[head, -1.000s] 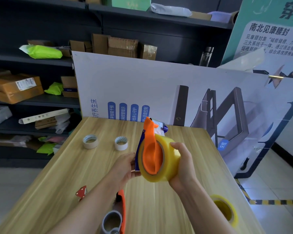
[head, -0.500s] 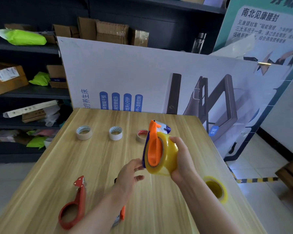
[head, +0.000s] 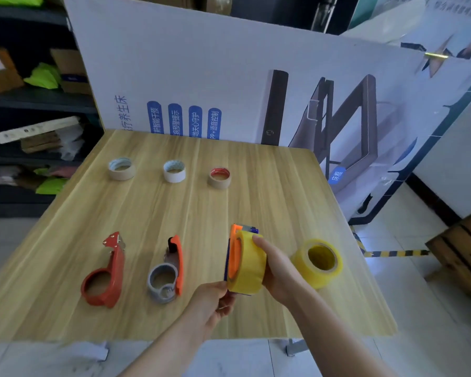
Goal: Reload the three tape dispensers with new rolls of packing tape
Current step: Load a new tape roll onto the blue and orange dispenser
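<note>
Printed display board (head: 229,77) is leaning upright along the far edge, glossy, carrying blue labels and a picture of a bed frame. In front of it a pale wood-grain surface (head: 174,213) is carrying everything else.

Right hand (head: 280,270) is holding the yellow roll (head: 252,270) up over the near right part of the surface, grip wrapping its outer face, thumb lying across the top. The roll is thick, translucent yellow packing tape, sitting on edge on the orange dispenser (head: 235,257), whose smooth plastic hub is filling the core; a blue edge is showing behind, and the orange nose is poking up above the roll. Left hand (head: 212,303) is pinching the dispenser's lower edge, fingers curling under it.

Spare roll (head: 317,263), same yellow, is standing on edge just right of the right hand.

Red dispenser (head: 106,273) is lying flat at near left, ring empty, toothed metal blade pointing away. Grey dispenser (head: 167,273) with an orange arm is lying beside it, ring also bare.

Three short cardboard cores (head: 174,171) are sitting in a row further back, well apart.
</note>
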A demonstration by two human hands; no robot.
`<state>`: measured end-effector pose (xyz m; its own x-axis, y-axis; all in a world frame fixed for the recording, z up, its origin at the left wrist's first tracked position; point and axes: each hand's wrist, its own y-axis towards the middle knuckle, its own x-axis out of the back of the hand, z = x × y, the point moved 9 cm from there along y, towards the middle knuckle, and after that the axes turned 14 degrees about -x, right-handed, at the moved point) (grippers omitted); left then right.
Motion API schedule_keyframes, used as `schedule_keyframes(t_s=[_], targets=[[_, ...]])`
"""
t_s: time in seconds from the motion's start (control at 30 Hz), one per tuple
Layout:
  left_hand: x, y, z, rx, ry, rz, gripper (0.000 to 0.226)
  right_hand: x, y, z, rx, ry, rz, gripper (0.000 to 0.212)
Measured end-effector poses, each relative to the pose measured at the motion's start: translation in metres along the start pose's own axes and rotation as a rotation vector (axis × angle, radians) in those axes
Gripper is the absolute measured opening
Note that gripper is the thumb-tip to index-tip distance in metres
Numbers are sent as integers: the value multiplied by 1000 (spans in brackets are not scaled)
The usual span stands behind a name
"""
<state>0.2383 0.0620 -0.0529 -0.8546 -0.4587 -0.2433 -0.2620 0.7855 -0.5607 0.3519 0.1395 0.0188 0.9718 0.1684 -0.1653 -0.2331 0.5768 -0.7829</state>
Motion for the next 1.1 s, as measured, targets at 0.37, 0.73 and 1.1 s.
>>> schedule_keyframes(t_s=[0.37, 0.73, 1.1], targets=[[7, -20, 107, 240, -65, -135, 19, 33, 30, -73, -102, -301, 8, 55], [15, -2, 134, 345, -33, -149, 23, 35, 66, -102, -178, -385, -31, 45], [39, 15, 76, -2, 867, 37, 21, 35, 68, -107, -160, -371, -104, 49]])
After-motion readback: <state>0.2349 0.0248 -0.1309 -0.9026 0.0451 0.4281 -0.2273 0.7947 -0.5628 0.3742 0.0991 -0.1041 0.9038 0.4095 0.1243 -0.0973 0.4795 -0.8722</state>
